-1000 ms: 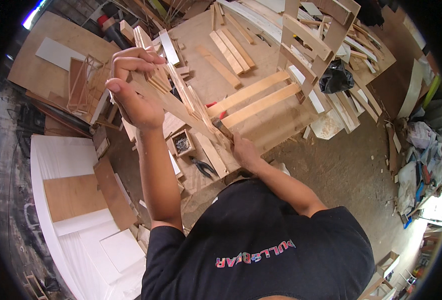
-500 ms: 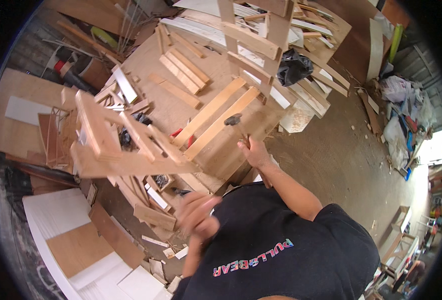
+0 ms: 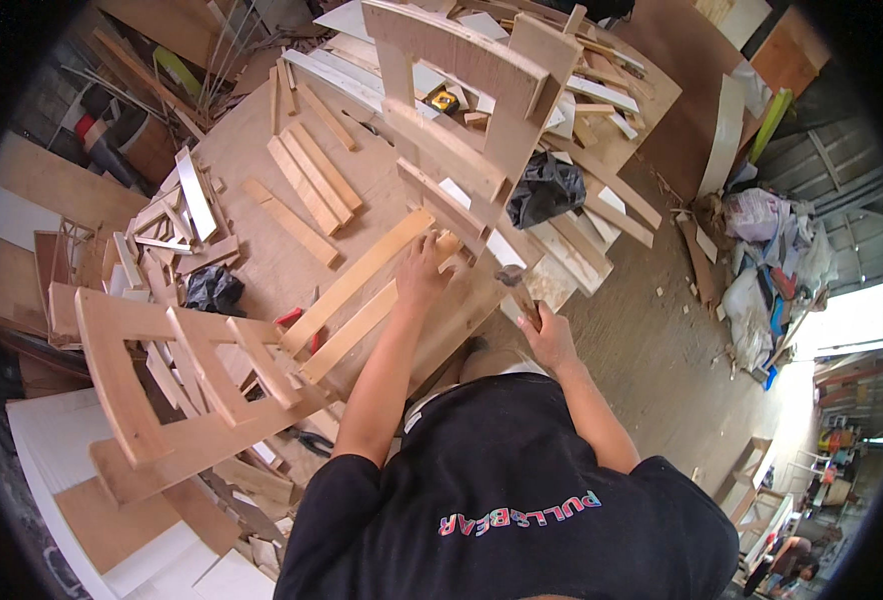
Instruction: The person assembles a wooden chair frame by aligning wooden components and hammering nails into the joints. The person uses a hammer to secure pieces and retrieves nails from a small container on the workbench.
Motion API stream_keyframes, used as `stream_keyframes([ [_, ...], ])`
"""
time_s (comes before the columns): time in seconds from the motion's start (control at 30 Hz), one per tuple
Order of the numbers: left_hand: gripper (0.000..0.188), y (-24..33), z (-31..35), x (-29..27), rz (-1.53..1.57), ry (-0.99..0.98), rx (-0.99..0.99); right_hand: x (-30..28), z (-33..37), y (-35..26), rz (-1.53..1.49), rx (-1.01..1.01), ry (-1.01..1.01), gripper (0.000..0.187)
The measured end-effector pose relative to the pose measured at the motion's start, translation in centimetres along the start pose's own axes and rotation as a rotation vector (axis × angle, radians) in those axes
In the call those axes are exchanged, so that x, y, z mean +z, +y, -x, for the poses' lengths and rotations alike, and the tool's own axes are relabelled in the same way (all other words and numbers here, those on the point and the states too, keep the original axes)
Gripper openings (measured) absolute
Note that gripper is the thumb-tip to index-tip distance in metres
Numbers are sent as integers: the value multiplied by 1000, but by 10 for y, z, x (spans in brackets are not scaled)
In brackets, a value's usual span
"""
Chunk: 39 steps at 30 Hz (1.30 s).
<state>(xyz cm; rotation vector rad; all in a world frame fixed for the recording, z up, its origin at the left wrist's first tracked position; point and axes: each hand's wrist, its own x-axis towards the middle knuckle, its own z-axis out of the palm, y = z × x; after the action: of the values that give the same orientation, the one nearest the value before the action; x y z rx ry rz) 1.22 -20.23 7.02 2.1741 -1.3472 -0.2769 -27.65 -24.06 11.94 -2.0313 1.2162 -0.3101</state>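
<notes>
My right hand (image 3: 552, 342) is closed round the handle of a hammer (image 3: 509, 275), its dark head held up beside the right end frame. My left hand (image 3: 424, 272) is closed on the near wooden slat (image 3: 347, 335), close to where it meets that frame. A second slat (image 3: 362, 275) runs alongside, just beyond it. Both slats span between a ladder-like wooden frame (image 3: 452, 120) on the right and a similar frame (image 3: 202, 400) on the left. My left fingers partly hide the joint; whether a nail is there I cannot tell.
Loose wood strips (image 3: 310, 180) lie on the plywood worktop (image 3: 232, 150). A black plastic bag (image 3: 547, 190) hangs beside the right frame, with a yellow tape measure (image 3: 444, 100) behind it. Pliers (image 3: 314, 443) lie near the left frame. Another person (image 3: 792, 560) is far off at lower right.
My left hand has moved from near my body up to the slat's right end. The hammer has shifted right, away from the slats. The view has turned slightly.
</notes>
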Motion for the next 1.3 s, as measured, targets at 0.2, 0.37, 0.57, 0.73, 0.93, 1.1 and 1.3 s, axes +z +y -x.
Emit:
stream_keyframes([
  [0.2,66,-3,-28,31,47,-136,-189,-26,-28,27,3,-139,-105,43],
  [0.37,60,2,-25,27,73,-95,-218,-35,-42,33,24,-87,-226,47],
  [0.57,56,1,-26,23,89,9,-184,-36,-55,24,46,-110,-245,47],
  [0.73,57,0,-27,23,104,-5,-168,-26,-50,19,-4,-118,-210,49],
  [0.93,64,-33,-28,32,224,42,28,6,-53,-5,90,-216,-152,51],
  [1.1,56,-41,-11,18,169,116,122,39,-55,-45,81,-96,-72,47],
  [1.3,38,-47,-2,19,179,145,133,70,-68,-49,150,-100,66,47],
])
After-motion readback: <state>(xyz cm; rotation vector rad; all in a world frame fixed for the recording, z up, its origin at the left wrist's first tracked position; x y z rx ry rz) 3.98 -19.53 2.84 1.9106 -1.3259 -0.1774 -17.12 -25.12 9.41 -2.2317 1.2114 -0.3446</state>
